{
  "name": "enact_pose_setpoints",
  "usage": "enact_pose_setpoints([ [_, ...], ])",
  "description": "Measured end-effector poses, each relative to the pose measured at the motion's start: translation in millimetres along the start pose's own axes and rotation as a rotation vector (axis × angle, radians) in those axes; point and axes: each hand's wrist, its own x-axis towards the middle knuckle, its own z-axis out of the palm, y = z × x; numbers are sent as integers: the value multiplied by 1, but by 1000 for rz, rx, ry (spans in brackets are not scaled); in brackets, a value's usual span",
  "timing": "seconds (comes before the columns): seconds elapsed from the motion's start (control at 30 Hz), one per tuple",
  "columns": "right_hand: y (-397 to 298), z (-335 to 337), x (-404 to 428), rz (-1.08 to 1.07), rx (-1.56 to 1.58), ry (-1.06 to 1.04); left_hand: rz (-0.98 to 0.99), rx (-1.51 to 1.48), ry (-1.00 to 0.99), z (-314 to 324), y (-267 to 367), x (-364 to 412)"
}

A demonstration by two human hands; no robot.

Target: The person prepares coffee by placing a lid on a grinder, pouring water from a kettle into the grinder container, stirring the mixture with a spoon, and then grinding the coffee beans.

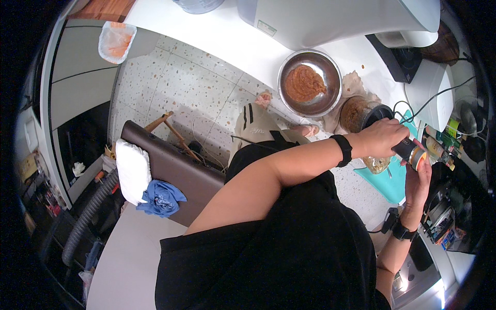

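My left hand (pixel 381 137) is closed around a black cylindrical container (pixel 403 148) with a grey band and an orange end. The fingers of my right hand (pixel 419 180) grip that orange end from the other side. Just beyond my left hand is a glass bowl (pixel 354 110), smeared brown inside, with a black top. Beside it on the white counter stands a steel mixing bowl (pixel 309 109) holding orange-brown paste (pixel 302 83). Partly hidden below my left hand, a clear jar (pixel 376 166) with pale contents stands by a turquoise mat (pixel 381 185).
A stained cloth (pixel 354 83) lies by the bowls. A large white appliance (pixel 329 21) and a black cable (pixel 441 95) are on the counter. Several bottles (pixel 436 145) stand at right. Behind me is a brown bench (pixel 182 170) with a blue cloth (pixel 162 198).
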Motion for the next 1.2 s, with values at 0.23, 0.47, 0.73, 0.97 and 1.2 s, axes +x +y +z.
enact_pose_setpoints([
  [0.23,4,0,1,-9,15,35,-52,-6,-76,0,0,0],
  [0.47,2,2,0,0,5,42,-47,-5,-73,0,0,0],
  [0.73,0,5,0,2,0,45,-47,-23,-56,-1,1,0],
  [0.97,2,2,0,-7,-1,25,-23,-16,-27,-3,3,1],
  [1.2,1,0,1,-30,10,-47,-46,-42,-38,-1,3,2],
])
